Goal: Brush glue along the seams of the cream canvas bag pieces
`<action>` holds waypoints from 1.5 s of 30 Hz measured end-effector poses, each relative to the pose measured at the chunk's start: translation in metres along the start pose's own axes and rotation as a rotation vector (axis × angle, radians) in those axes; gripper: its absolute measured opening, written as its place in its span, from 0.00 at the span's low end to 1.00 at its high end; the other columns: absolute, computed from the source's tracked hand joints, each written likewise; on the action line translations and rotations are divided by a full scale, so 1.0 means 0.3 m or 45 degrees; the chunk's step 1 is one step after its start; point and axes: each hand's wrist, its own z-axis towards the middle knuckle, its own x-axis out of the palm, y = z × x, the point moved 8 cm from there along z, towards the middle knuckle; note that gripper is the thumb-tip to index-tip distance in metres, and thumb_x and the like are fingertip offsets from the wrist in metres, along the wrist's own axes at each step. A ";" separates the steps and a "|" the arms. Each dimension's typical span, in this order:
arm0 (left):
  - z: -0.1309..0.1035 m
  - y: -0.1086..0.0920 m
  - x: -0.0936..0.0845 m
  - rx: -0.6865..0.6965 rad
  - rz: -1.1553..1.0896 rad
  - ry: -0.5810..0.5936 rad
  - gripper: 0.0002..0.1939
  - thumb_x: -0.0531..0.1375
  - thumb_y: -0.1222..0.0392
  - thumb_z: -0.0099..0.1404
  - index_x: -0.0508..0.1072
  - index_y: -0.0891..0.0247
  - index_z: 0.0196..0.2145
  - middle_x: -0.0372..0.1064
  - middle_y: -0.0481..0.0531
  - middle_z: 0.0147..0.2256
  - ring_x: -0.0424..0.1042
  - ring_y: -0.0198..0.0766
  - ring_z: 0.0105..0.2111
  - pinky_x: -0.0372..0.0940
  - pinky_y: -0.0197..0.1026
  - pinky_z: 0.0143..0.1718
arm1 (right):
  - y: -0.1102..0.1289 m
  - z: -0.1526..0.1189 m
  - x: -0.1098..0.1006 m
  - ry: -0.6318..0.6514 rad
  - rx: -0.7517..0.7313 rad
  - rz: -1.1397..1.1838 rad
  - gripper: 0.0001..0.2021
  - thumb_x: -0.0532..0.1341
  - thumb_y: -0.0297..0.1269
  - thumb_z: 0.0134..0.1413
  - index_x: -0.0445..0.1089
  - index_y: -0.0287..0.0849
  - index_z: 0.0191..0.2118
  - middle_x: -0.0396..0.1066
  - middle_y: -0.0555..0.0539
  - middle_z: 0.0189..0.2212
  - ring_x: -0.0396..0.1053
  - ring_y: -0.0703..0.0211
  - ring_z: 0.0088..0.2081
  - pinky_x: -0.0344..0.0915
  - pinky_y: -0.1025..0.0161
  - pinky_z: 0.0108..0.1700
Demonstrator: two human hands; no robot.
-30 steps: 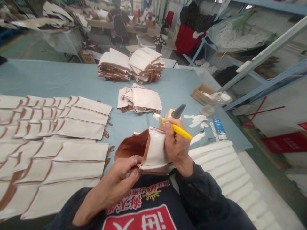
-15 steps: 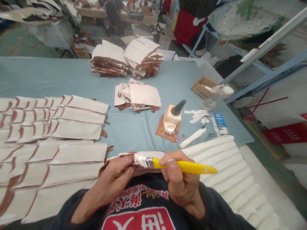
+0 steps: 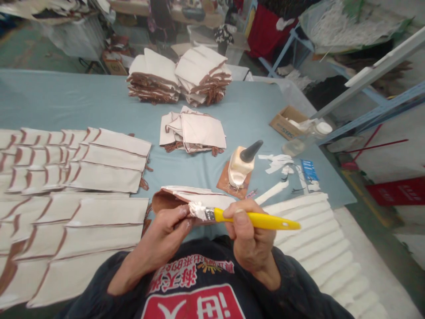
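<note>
My right hand (image 3: 250, 235) is closed round the yellow handle of a paintbrush (image 3: 255, 219), whose bristles are caked in white paste. The bristle end points left and meets the fingertips of my left hand (image 3: 169, 228). Those fingers are pinched on the near edge of a brown-lined, cream fabric pouch (image 3: 166, 199), which gapes at its left end. My hands hide part of its near side. Past the brush stands a cream glue bottle (image 3: 241, 166) with a black nozzle, on a brown leather piece (image 3: 224, 180).
Overlapping cream pieces with brown edges (image 3: 109, 177) cover the left of the table. Stacked pieces (image 3: 202, 66) and a smaller pile (image 3: 202, 130) lie beyond. At right are white strips (image 3: 272, 192), a cardboard box (image 3: 287, 124), a jar (image 3: 307, 137) and layered white pieces (image 3: 305, 221).
The pouch has been raised and tilted, its brown inside now showing at the left. Both hands and the brush have shifted slightly up in view, with the bristles still at my left fingertips.
</note>
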 end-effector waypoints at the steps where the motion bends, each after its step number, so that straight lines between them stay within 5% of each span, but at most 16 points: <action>1: 0.012 0.008 -0.006 -0.026 -0.015 0.003 0.13 0.54 0.62 0.72 0.79 0.64 0.36 0.80 0.52 0.35 0.77 0.40 0.35 0.69 0.39 0.39 | 0.006 0.014 -0.002 -0.025 0.006 0.086 0.14 0.55 0.41 0.73 0.73 0.45 0.36 0.58 0.59 0.16 0.54 0.68 0.14 0.55 0.70 0.16; 6: 0.066 0.038 -0.042 -0.206 -0.262 0.005 0.13 0.59 0.55 0.70 0.78 0.64 0.33 0.76 0.52 0.34 0.72 0.41 0.36 0.67 0.41 0.41 | 0.007 0.078 -0.021 -0.109 0.014 0.286 0.15 0.58 0.43 0.73 0.71 0.44 0.33 0.56 0.60 0.15 0.52 0.70 0.12 0.50 0.72 0.15; 12: 0.065 0.066 0.021 -0.581 -0.862 0.177 0.19 0.72 0.47 0.60 0.78 0.67 0.37 0.70 0.47 0.27 0.67 0.34 0.28 0.61 0.34 0.29 | -0.063 0.107 -0.004 -0.024 -0.142 0.130 0.10 0.58 0.40 0.72 0.74 0.46 0.39 0.63 0.58 0.19 0.59 0.67 0.16 0.59 0.68 0.20; 20: 0.057 0.077 0.039 -0.679 -1.194 0.148 0.19 0.78 0.51 0.54 0.78 0.68 0.31 0.71 0.46 0.25 0.66 0.28 0.22 0.59 0.29 0.23 | -0.011 0.108 -0.006 -0.008 -0.396 -0.045 0.09 0.56 0.39 0.71 0.73 0.48 0.40 0.73 0.53 0.24 0.72 0.60 0.23 0.70 0.60 0.28; 23: 0.060 0.076 0.034 -0.702 -1.200 0.140 0.19 0.78 0.51 0.54 0.80 0.69 0.32 0.73 0.48 0.26 0.68 0.29 0.23 0.61 0.29 0.24 | 0.004 0.117 0.016 0.061 -0.462 -0.120 0.08 0.57 0.38 0.72 0.72 0.48 0.40 0.74 0.53 0.25 0.70 0.62 0.21 0.70 0.62 0.27; 29: 0.067 0.050 0.027 -0.676 -1.208 0.151 0.20 0.77 0.52 0.55 0.83 0.69 0.39 0.75 0.51 0.28 0.69 0.30 0.25 0.62 0.29 0.25 | -0.012 0.136 0.004 -0.092 -0.489 -0.311 0.07 0.57 0.37 0.72 0.73 0.48 0.46 0.78 0.50 0.31 0.78 0.58 0.30 0.76 0.59 0.36; 36: 0.071 0.061 0.022 -0.684 -1.103 0.136 0.23 0.77 0.49 0.54 0.84 0.68 0.41 0.75 0.51 0.28 0.68 0.31 0.24 0.63 0.31 0.25 | -0.027 0.161 0.088 0.058 -0.392 -0.453 0.09 0.55 0.32 0.72 0.73 0.45 0.45 0.82 0.47 0.36 0.81 0.59 0.36 0.76 0.63 0.40; 42: 0.070 0.045 -0.058 -0.387 -0.593 0.164 0.18 0.65 0.47 0.70 0.85 0.63 0.46 0.82 0.56 0.41 0.77 0.45 0.44 0.72 0.42 0.47 | -0.063 0.201 -0.022 -0.166 -0.277 -0.547 0.09 0.56 0.38 0.72 0.73 0.45 0.42 0.79 0.48 0.34 0.76 0.58 0.33 0.71 0.59 0.37; 45: 0.050 0.042 -0.059 -0.252 -0.327 0.238 0.14 0.63 0.52 0.72 0.84 0.62 0.44 0.82 0.54 0.39 0.78 0.44 0.41 0.71 0.41 0.45 | -0.101 0.224 -0.070 -0.232 -0.185 -0.564 0.12 0.55 0.40 0.72 0.73 0.43 0.43 0.77 0.48 0.32 0.72 0.59 0.31 0.68 0.59 0.37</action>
